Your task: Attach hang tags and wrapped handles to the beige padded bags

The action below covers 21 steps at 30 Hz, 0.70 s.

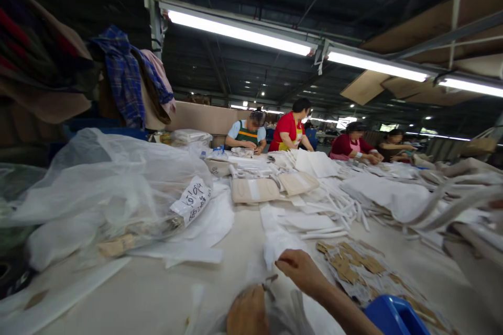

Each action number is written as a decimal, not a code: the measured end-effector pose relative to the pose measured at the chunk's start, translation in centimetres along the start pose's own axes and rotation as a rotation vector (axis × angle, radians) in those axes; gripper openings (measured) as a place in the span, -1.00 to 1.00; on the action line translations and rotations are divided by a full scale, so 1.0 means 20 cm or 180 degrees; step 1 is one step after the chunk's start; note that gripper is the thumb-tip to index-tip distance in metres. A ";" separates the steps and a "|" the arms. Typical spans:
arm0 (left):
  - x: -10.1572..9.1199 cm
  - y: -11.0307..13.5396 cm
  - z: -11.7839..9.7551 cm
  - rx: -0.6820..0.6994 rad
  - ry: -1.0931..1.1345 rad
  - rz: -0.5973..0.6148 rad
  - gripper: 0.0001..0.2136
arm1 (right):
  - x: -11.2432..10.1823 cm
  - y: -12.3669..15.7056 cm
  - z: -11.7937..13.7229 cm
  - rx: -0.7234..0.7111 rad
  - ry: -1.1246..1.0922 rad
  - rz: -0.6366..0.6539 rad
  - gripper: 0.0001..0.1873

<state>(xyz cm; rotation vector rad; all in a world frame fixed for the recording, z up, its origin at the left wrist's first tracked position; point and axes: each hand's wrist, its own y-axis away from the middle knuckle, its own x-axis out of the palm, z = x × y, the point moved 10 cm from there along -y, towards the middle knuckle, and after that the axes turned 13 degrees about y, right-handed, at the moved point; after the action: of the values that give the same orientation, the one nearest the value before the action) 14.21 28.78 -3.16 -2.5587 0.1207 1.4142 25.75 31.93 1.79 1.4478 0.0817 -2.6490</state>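
My right hand [301, 271] is raised above the table with its fingertips pinched together; anything between them is too small to make out. Lower down, at the bottom edge, my left hand [247, 311] shows its rounded back, blurred, with the fingers curled out of sight. Beside it lies a pale, crumpled piece of material [285, 298], with a small dark bit [271, 278] at its top. What the left hand grips is hidden. Past my right forearm is a clear plastic sheet or bag with several small brown pieces [348, 267].
A large clear bag [118, 167] with a handwritten label [191, 200] fills the left. Flat beige pieces [255, 190] and white strips [346, 201] cover the table's far side. A blue container [395, 316] stands at bottom right. Several people work across the table.
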 end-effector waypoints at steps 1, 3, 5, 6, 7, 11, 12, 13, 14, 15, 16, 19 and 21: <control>-0.04 0.01 -0.02 0.0164 -0.0021 -0.0278 -0.63 | -0.06 0.06 0.04 -0.0148 0.0064 -0.0290 -0.80; -0.13 0.05 -0.06 0.0597 -0.0036 -0.0914 -0.66 | -0.09 0.20 0.16 -0.0672 0.0261 -0.0674 -0.79; -0.23 0.11 -0.12 0.1125 0.0003 -0.1609 -0.69 | -0.03 0.31 0.25 -0.1125 0.0511 -0.0739 -0.77; -0.29 0.15 -0.14 0.1395 0.0051 -0.1969 -0.71 | 0.02 0.33 0.26 -0.1162 0.0619 -0.0694 -0.74; -0.34 0.19 -0.16 0.1639 0.0127 -0.2303 -0.73 | 0.06 0.34 0.25 -0.1046 0.0687 -0.0621 -0.69; -0.47 0.30 -0.20 0.2131 0.0687 -0.2955 -0.75 | 0.14 0.26 0.19 -0.0421 0.0674 -0.0546 -0.62; -0.49 0.30 -0.20 0.2145 0.0856 -0.2943 -0.75 | 0.15 0.23 0.20 -0.0422 0.0664 -0.0578 -0.69; -0.50 0.30 -0.20 0.2135 0.1021 -0.2912 -0.75 | 0.15 0.21 0.22 -0.0468 0.0656 -0.0612 -0.77; -0.50 0.30 -0.20 0.2115 0.1184 -0.2876 -0.76 | 0.16 0.18 0.24 -0.0538 0.0640 -0.0634 -0.85; -0.51 0.29 -0.18 0.2044 0.1369 -0.2836 -0.76 | 0.16 0.16 0.26 -0.0610 0.0601 -0.0644 -0.87; -0.51 0.28 -0.15 0.1889 0.1591 -0.2800 -0.77 | 0.17 0.14 0.28 -0.0665 0.0530 -0.0643 -0.85; -0.51 0.21 0.04 0.0816 0.2528 -0.2682 -0.78 | 0.16 0.14 0.31 -0.0794 0.0207 -0.0654 -0.83; -0.45 0.17 0.20 -0.0064 0.3286 -0.2577 -0.74 | 0.14 0.21 0.33 -0.0942 -0.0002 -0.0626 -0.89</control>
<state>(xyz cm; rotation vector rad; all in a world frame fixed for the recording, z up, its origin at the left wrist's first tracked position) 5.47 25.99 1.94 -2.5638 -0.6782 -0.2100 19.25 26.92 3.09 1.4027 0.6178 -2.6396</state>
